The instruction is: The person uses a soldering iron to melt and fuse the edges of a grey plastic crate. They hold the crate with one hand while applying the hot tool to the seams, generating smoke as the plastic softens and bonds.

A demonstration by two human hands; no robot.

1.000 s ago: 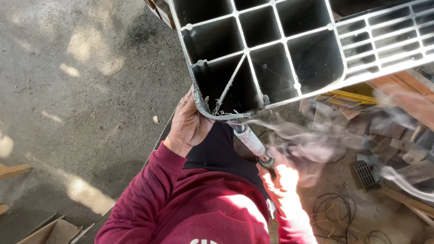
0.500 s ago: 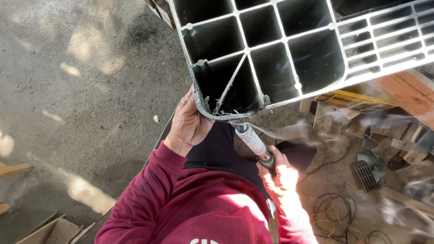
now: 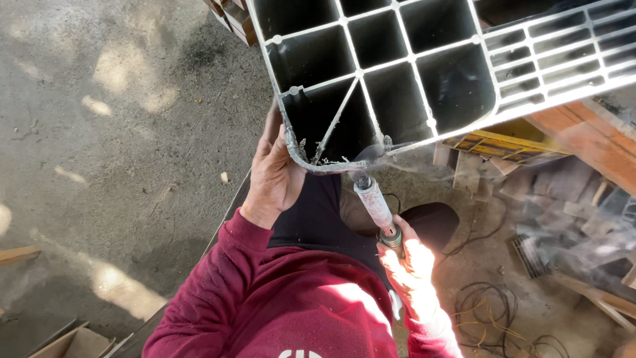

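Two hands at the lower corner of a large grey hollow-celled beam end.

Left hand [image 3: 275,176]: open palm and fingers pressed flat against the rounded corner of the beam [image 3: 397,86], which fills the upper frame over the concrete floor [image 3: 119,132]. Right hand [image 3: 412,272]: clenched round the grip of a grey rod-shaped tool [image 3: 374,205], tip touching the beam's bottom edge, shavings clinging just beside it. Dark red sleeves [image 3: 265,292]. Cables [image 3: 490,318] and wood scraps [image 3: 570,179] on the ground at right.

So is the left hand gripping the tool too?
No, the left hand presses the grey ribbed metal profile; only the right hand holds the tool.
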